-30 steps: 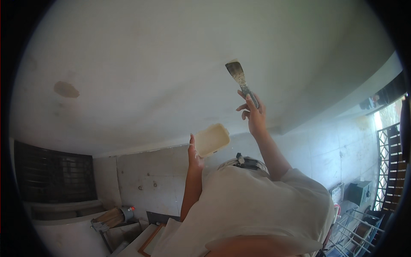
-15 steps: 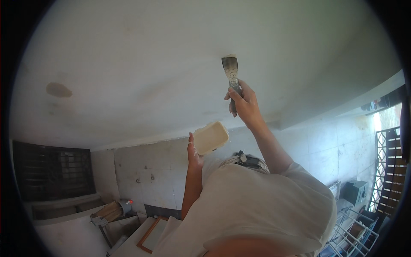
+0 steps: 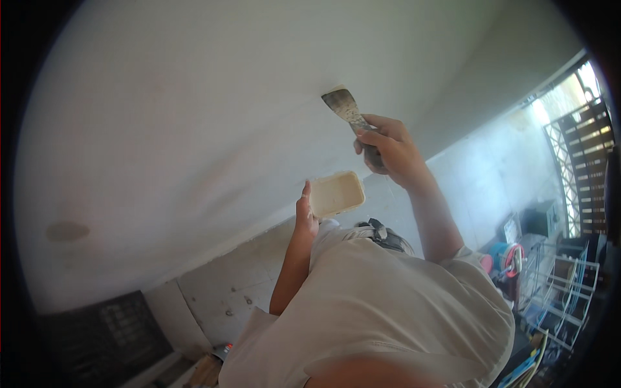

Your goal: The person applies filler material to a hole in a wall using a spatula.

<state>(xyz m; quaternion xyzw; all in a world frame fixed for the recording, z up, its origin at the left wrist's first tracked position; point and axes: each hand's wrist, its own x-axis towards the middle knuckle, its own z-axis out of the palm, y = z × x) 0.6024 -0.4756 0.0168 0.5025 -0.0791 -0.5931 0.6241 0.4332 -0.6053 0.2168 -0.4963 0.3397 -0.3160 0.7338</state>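
My right hand is closed round the handle of a putty knife smeared with pale filler. The knife's broad blade is up against the white wall, and a little cream-coloured filler shows at its edge. Lower down, my left hand grips the side of a shallow, cream rectangular plastic tub. Pale residue coats the tub's inside, and white smears mark my left hand. On the wall at the far left is a brownish patch.
A tiled floor lies below the wall. At right stand a white wire rack, a dark box and a slatted gate. A dark grille sits at lower left, near a brown bundle.
The view has tilted and swung rightward, showing more of the rack. The putty knife's blade now leans further left, still at the wall. Both hands keep their holds.
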